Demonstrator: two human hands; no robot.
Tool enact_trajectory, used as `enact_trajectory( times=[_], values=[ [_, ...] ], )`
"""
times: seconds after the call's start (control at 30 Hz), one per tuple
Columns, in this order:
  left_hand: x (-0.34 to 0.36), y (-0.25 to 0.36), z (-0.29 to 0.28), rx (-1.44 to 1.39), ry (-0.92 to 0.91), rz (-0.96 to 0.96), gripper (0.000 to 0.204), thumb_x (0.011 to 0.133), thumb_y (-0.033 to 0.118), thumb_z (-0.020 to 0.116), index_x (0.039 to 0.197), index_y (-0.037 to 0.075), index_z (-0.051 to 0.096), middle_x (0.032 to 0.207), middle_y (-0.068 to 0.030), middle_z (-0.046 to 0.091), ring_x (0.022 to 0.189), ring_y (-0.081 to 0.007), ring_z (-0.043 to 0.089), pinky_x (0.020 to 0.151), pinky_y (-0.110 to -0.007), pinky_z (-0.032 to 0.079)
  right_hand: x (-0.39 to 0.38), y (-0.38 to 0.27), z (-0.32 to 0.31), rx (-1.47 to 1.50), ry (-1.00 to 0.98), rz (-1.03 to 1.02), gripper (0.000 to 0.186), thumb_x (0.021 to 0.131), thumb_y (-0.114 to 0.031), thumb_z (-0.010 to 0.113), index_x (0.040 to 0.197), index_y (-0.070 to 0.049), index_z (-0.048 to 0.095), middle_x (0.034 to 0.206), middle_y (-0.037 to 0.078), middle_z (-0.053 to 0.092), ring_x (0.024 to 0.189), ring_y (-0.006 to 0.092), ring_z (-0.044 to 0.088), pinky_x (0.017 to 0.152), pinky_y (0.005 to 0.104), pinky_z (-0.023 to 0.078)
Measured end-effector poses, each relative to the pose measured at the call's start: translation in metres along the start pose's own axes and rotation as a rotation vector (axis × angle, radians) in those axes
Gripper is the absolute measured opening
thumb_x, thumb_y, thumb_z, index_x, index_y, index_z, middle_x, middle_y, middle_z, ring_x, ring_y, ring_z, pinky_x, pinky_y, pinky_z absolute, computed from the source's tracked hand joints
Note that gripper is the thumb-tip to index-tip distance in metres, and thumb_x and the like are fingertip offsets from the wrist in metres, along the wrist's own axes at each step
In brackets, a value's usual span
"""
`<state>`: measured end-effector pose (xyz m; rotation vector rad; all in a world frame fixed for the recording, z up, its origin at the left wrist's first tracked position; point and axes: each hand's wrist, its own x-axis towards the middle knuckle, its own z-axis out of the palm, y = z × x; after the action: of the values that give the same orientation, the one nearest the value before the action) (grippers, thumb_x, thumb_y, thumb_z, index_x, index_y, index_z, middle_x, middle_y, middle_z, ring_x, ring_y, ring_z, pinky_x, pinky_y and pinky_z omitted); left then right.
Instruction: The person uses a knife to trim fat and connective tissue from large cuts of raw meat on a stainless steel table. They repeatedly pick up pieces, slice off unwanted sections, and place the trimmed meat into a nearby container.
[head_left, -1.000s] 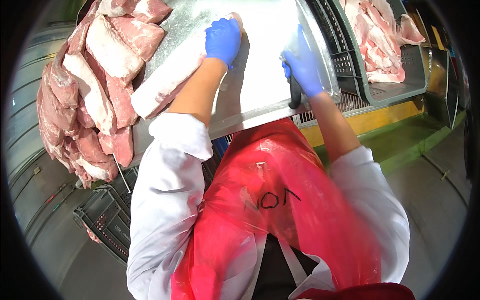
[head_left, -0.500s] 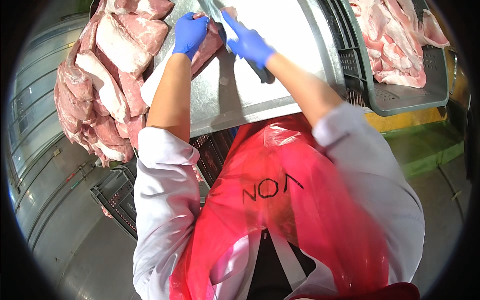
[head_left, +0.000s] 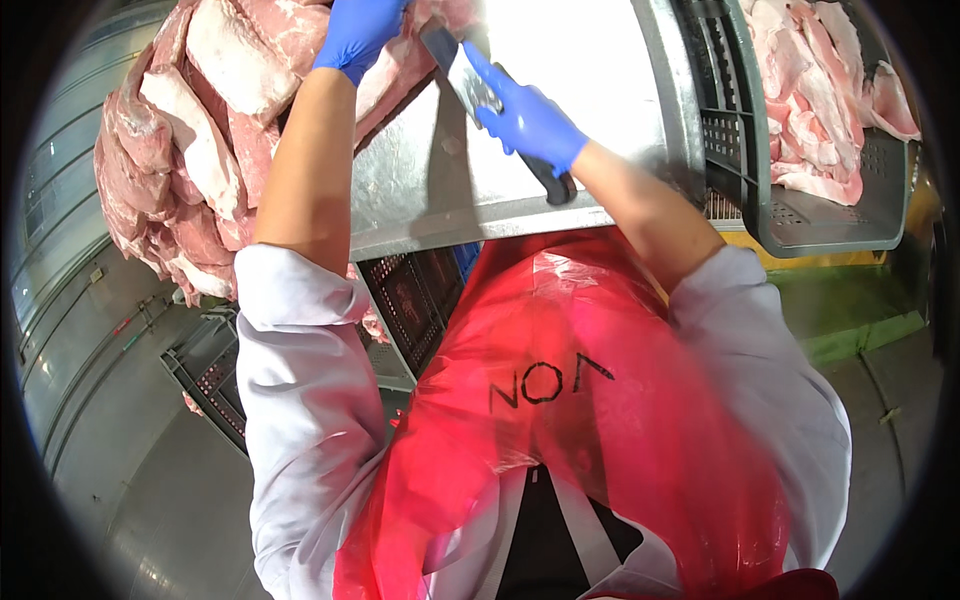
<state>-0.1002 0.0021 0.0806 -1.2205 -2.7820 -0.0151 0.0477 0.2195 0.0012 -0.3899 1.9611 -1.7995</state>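
My left hand (head_left: 360, 35), in a blue glove, is closed on a long piece of raw pink meat (head_left: 402, 68) at the top of the view. Its fingertips are partly cut off by the picture's edge. In my right hand (head_left: 530, 122), also gloved in blue, is a knife (head_left: 458, 75) with a wide blade and a black handle. The forefinger lies stretched along the blade, whose tip points up and left at the meat. Beneath both hands is a shiny metal work surface (head_left: 400, 205).
Thick cuts of meat are heaped in a large pile (head_left: 215, 110) at the left. A grey crate (head_left: 830, 235) at the right holds pale trimmings (head_left: 815, 110). Dark crates (head_left: 410, 300) stand below the work surface, and a green step (head_left: 850, 310) lies at the lower right.
My left hand has moved up and left toward the top edge, with the piece of meat. My right hand and the knife have shifted down and right, slightly away from the left hand.
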Motion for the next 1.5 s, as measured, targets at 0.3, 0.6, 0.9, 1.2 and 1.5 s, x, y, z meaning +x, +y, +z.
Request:
enact_trajectory(
  times=[0.3,0.6,0.9,1.2,1.5],
  values=[
    [0.011,0.020,-0.024,-1.287,0.317,-0.891,0.005,0.083,0.003,0.059,0.082,0.004,0.064,0.073,-0.0038,0.061,0.063,-0.0136,0.056,0.055,-0.027,0.043,0.034,0.016,0.013,-0.067,0.026,-0.073,0.076,0.094,-0.020,0.050,0.163,-0.015,0.019,0.080,0.018,0.070,0.061,0.0258,0.069,0.066,0.0375,0.060],
    [0.043,0.116,-0.015,-1.490,1.014,-0.947,0.010,0.087,0.004,0.058,0.079,0.002,0.052,0.067,-0.0048,0.055,0.063,-0.0144,0.058,0.059,-0.032,0.048,0.066,0.032,0.046,-0.223,0.023,0.055,0.063,0.095,-0.028,0.065,0.150,-0.007,0.041,0.113,0.015,0.069,0.095,0.0252,0.068,0.089,0.0397,0.056],
    [0.042,0.127,-0.018,-1.052,1.261,-0.746,0.011,0.086,0.004,0.057,0.080,0.002,0.050,0.061,-0.0175,0.048,0.054,-0.0325,0.050,0.055,-0.042,0.043,0.075,0.093,0.027,0.099,-0.097,0.137,0.033,0.105,-0.029,0.055,0.130,-0.007,0.058,0.091,0.000,0.062,0.075,0.0103,0.054,0.066,0.0291,0.048],
    [0.041,0.121,-0.037,-1.110,1.413,-0.621,0.006,0.084,0.002,0.056,0.082,0.001,0.051,0.067,-0.0194,0.050,0.062,-0.0397,0.054,0.058,-0.045,0.044,0.067,-0.037,0.058,-0.105,0.090,0.307,0.029,0.099,-0.022,0.060,0.121,-0.004,0.058,0.076,0.005,0.065,0.061,0.0130,0.058,0.056,0.0274,0.047],
    [0.061,0.126,-0.051,-0.959,1.604,-0.643,0.010,0.074,0.006,0.066,0.075,0.002,0.058,0.072,-0.0146,0.067,0.069,-0.0326,0.068,0.066,-0.041,0.054,0.047,-0.005,0.075,-0.142,0.024,0.198,0.047,0.096,-0.011,0.058,0.139,0.002,0.043,0.071,0.008,0.063,0.053,0.0143,0.058,0.049,0.0299,0.048]
  ],
)
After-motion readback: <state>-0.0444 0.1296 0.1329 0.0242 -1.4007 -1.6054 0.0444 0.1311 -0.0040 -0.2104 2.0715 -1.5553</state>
